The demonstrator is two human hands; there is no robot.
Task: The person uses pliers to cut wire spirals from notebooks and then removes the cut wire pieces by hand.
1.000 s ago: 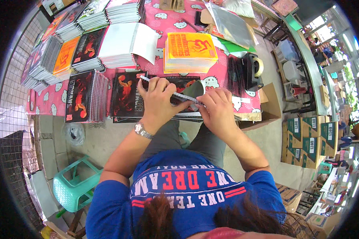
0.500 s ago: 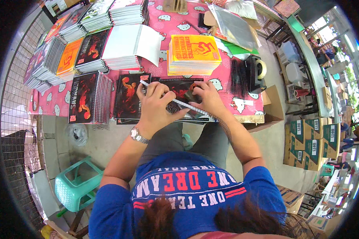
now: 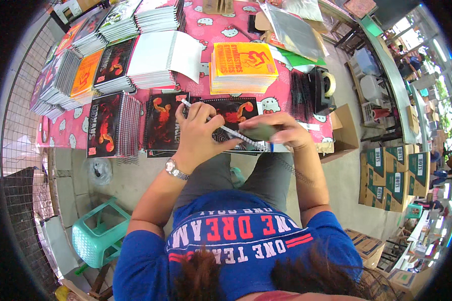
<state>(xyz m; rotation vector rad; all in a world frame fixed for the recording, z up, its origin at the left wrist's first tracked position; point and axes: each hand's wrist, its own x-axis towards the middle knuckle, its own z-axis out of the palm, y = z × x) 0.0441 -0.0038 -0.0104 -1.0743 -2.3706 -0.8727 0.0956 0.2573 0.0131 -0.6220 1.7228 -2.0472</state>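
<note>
Grips a spiral-bound notebook by its white edge in the left hand, at the worktop's near edge; holds a blurred greenish piece in the right hand, near a trailing wire coil.

From the middle of the view, the left hand, between ten and eleven o'clock, grips a notebook edge-on, its wire coil trailing toward four. The right hand, between two and three, holds a blurred greenish thing. Orange notebooks stand stacked at twelve, cartons at three, a stool at eight.
</note>
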